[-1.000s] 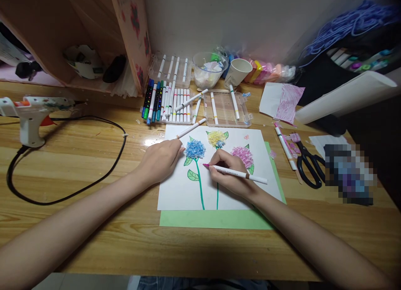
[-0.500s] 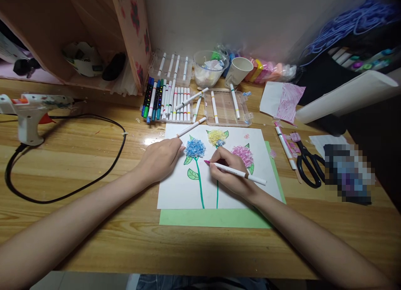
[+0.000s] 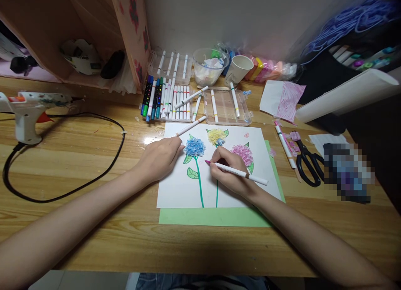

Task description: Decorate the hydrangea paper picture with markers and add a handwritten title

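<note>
Marker (image 3: pixel 232 170) slants in right hand (image 3: pixel 234 182) near 3 flowers (image 3: pixel 195 147).

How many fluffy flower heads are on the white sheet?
3: a blue head at left, a yellow head at top middle, and a pink head at right, beside the right hand.

My left hand (image 3: pixel 159 158) and right hand (image 3: pixel 232 171) are bare, and so are my slim forearms (image 3: pixel 94 210), which narrow smoothly toward the hands. At my lap I wear dark blue, denim-like cloth (image 3: pixel 200 282) with paler streaks; only a strip shows.
</note>
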Motion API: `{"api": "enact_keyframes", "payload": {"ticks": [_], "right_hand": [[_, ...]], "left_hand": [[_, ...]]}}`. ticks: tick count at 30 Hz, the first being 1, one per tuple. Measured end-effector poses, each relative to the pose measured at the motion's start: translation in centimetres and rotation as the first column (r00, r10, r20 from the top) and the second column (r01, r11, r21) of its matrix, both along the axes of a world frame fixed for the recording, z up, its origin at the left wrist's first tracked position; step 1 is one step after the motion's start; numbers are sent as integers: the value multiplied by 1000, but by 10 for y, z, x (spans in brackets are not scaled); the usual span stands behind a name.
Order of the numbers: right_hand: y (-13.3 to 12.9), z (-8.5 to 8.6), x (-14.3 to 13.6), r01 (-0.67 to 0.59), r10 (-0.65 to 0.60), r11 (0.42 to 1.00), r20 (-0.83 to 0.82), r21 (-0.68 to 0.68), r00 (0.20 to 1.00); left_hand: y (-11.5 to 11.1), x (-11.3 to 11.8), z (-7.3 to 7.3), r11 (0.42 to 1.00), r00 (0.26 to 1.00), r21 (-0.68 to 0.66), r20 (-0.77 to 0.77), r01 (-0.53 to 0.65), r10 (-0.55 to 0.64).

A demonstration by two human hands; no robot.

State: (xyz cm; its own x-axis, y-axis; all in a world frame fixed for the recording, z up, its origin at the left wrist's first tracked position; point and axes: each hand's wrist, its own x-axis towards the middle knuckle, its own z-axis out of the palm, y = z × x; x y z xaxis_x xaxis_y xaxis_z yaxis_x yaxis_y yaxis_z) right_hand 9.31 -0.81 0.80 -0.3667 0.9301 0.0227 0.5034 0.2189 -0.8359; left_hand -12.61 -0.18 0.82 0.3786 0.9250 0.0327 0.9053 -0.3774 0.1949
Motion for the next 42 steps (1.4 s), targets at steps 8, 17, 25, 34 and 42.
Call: {"api": "enact_keyframes", "payload": {"ticks": [8,17,25,34,42], "right_hand": [[0,-3,2,-11,11,1000,6,9,1000],[1,-2,3,-49,49,999,-7,8,999],[0,-1,3,-61,61,998,4,3,998],[0,0,2,-86,86,996,9,-9,996],[0,1,3,-112,112,994,27,5,993]], "left_hand": [[1,0,-1,1000,1000,8,8,5,-5],[1,1,1,1000,1000,-2,-3,-7,7],[1,1,-1,1000,1000,1,9,-5,5],[1,1,0,1000,1000,-6,12,-5,5],[1,1,-2,1000,1000,13,-1,-4,4]]}}
